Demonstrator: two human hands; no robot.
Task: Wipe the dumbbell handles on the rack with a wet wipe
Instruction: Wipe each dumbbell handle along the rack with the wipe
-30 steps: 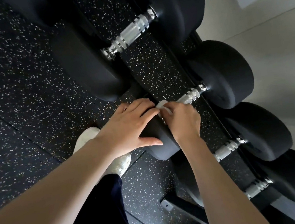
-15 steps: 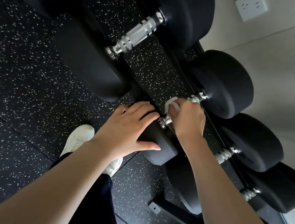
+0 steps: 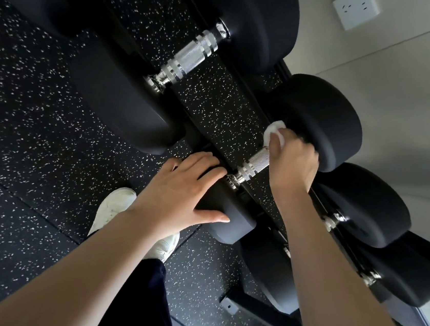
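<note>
Our right grip [image 3: 292, 160] wraps the wet wipe [image 3: 272, 131] round the handle [image 3: 253, 166] while our left grip [image 3: 182, 193], laid flat, steadies its near head [image 3: 233, 225].

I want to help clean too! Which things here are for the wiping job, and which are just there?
For the job: wet wipe in the right hand; shiny handle that hand grips; left hand, resting on that dumbbell's black end; bigger handle above.
Just there: wall socket; white shoe; speckled floor.
</note>
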